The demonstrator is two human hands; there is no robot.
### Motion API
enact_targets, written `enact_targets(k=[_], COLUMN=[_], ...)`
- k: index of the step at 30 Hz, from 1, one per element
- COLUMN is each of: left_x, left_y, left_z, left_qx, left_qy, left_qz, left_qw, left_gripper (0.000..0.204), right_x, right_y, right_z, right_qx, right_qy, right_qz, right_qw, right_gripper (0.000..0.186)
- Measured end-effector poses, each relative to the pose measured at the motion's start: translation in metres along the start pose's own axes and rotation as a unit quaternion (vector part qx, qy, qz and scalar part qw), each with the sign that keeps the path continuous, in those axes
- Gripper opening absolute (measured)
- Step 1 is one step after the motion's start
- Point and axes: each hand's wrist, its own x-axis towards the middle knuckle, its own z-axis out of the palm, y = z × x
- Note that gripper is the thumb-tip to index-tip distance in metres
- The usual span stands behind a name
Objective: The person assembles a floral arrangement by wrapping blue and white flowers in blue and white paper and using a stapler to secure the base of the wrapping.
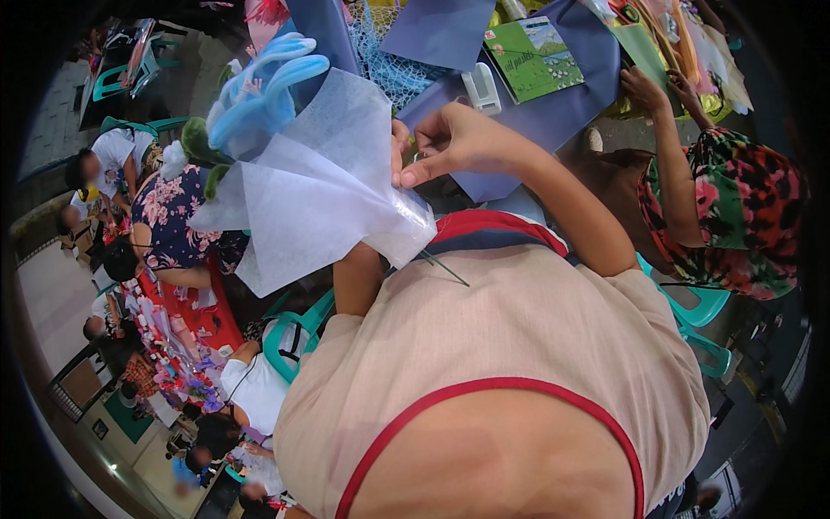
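A bouquet wrapped in white translucent wrapping sheet [303, 203] lies tilted in front of my chest. Light blue fuzzy pipe-cleaner loops [268, 86] and green fuzzy pieces [197, 138] stick out of its far left end. Clear shiny film or tape covers the narrow base [413, 221], and thin green stems [447, 270] poke out below. My left hand [399, 145] is mostly hidden behind the wrap and holds it, its fingers curled at the edge. My right hand [456, 141] is closed in a pinch beside those fingers, thumb tip against the wrap. Something small and shiny shows between the hands.
Ahead is a table with grey-blue sheets [441, 33], a green illustrated box [533, 59], a white plastic piece [482, 89] and blue netting [385, 52]. A person in a floral top [726, 208] works at the right. Green chairs [298, 333] and other people are around.
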Motion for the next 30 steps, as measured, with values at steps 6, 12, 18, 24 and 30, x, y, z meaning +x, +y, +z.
enact_targets(k=[6, 12, 18, 24, 30], left_x=[-0.003, -0.004, -0.002, -0.002, 0.000], left_y=[-0.003, -0.008, -0.012, -0.008, -0.012], left_z=[-0.001, -0.002, -0.003, 0.001, -0.002], left_qx=[-0.004, -0.008, -0.008, 0.003, 0.018], left_qy=[0.007, 0.007, 0.000, 0.000, 0.019], left_qz=[-0.003, -0.002, -0.003, 0.001, 0.000], left_qw=[1.000, 1.000, 1.000, 1.000, 1.000], left_gripper=[0.026, 0.028, 0.029, 0.031, 0.033], right_x=[0.002, 0.008, 0.017, 0.019, 0.019], right_y=[0.004, 0.005, 0.024, 0.030, 0.046], right_z=[0.007, 0.001, -0.024, -0.028, -0.029], right_qx=[0.017, -0.013, 0.125, 0.166, 0.219], right_qy=[-0.023, -0.083, -0.224, -0.259, -0.258], right_qz=[0.022, 0.079, 0.010, -0.023, -0.015], right_qw=[0.999, 0.993, 0.966, 0.951, 0.941], right_gripper=[0.041, 0.034, 0.022, 0.021, 0.023])
